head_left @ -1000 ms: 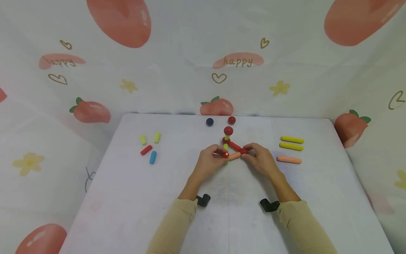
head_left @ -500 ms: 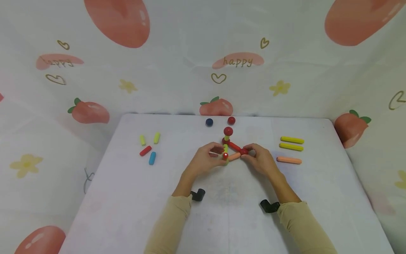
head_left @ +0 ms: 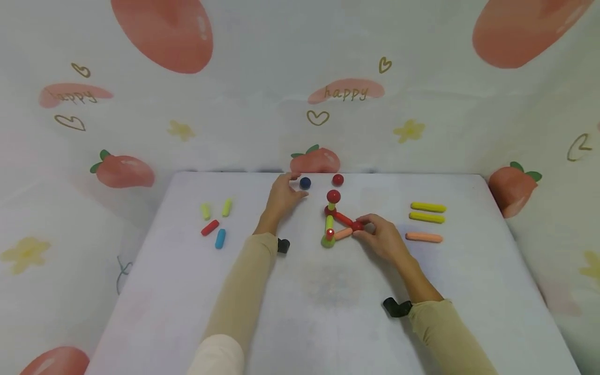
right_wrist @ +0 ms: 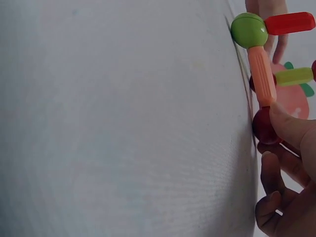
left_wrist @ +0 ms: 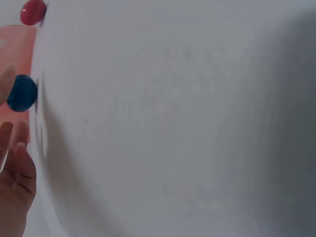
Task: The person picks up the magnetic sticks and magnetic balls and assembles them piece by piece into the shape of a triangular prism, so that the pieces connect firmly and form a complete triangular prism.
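My left hand [head_left: 282, 197] reaches to the back edge, thumb and fingers spread on either side of a dark blue ball [head_left: 305, 183]; a gap shows between them in the left wrist view. My right hand [head_left: 383, 237] pinches a red ball [right_wrist: 265, 126] at the right corner of a triangular ball-and-stick frame. From that ball an orange stick [right_wrist: 262, 74] runs to a green ball [right_wrist: 249, 30], which carries an upright red stick [right_wrist: 291, 23]. A yellow-green stick [head_left: 329, 224] and another red stick [head_left: 344, 218] meet at the rear corner, beneath a raised red ball [head_left: 334, 196].
A loose red ball [head_left: 338, 179] lies at the back edge. On the left are short sticks: two yellow-green, one red [head_left: 210, 227] and one blue [head_left: 220, 238]. To the right lie two long yellow sticks [head_left: 427, 217] and a long orange one [head_left: 424, 237].
My left hand has let go of the upright red stick on the green ball and moved back and left to the blue ball. My right hand keeps its place at the red ball.
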The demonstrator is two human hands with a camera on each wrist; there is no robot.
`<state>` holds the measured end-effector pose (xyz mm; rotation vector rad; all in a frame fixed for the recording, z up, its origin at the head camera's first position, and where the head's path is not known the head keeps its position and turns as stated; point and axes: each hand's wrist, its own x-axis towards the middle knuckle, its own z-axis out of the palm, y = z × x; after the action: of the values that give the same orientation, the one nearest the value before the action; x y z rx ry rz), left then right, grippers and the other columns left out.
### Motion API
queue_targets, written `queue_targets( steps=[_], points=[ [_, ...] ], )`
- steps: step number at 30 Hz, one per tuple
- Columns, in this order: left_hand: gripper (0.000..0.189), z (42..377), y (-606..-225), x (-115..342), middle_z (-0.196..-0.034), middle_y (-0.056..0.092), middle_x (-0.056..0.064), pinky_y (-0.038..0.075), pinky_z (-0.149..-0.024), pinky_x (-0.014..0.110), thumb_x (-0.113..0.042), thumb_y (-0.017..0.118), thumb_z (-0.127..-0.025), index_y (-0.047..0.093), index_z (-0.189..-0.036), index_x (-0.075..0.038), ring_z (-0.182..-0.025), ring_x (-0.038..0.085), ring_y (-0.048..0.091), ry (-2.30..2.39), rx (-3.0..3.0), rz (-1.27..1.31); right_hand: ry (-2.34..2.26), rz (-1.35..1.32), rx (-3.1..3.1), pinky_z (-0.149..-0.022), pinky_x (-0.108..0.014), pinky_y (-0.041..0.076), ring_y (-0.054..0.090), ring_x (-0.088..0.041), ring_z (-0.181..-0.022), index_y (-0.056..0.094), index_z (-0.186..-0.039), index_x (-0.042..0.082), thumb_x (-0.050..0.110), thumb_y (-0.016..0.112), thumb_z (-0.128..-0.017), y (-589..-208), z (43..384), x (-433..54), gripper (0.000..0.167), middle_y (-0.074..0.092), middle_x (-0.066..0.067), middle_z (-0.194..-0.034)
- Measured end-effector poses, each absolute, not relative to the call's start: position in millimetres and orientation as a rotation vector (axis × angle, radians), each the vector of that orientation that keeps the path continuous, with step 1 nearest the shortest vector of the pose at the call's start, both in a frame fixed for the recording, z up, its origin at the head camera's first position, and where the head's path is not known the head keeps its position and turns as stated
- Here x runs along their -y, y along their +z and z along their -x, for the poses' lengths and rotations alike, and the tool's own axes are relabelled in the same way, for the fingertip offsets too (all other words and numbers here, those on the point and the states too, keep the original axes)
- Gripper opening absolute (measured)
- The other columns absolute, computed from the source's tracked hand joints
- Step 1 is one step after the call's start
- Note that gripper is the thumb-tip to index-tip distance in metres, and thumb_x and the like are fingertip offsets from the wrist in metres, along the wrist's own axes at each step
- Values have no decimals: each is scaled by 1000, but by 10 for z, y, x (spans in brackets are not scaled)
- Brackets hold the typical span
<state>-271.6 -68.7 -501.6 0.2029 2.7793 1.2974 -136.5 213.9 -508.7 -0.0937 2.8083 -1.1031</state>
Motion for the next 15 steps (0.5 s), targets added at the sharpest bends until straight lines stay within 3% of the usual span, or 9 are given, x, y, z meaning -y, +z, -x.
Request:
queue_targets(
  steps=[8, 15],
  points=[
    [51, 2843, -5104, 625, -138, 62, 9, 39, -119, 43, -28, 78, -90, 62, -136, -12, -136, 27, 54, 1155, -2872, -207, -1109, 103, -2813, -76, -32, 48, 56, -22, -90, 64, -131, 15, 31, 75, -93, -5108, 1361, -2104, 42, 69, -8, -126],
    [43, 2872, -5095, 553, -133, 67, 6, 42, -116, 42, -24, 77, -92, 65, -132, -14, -131, 26, 58, 1095, -2869, -238, -1118, 102, -2824, -75, -31, 48, 56, -21, -87, 64, -129, 15, 31, 76, -92, -5116, 1358, -2140, 42, 70, -8, -124]
  ],
)
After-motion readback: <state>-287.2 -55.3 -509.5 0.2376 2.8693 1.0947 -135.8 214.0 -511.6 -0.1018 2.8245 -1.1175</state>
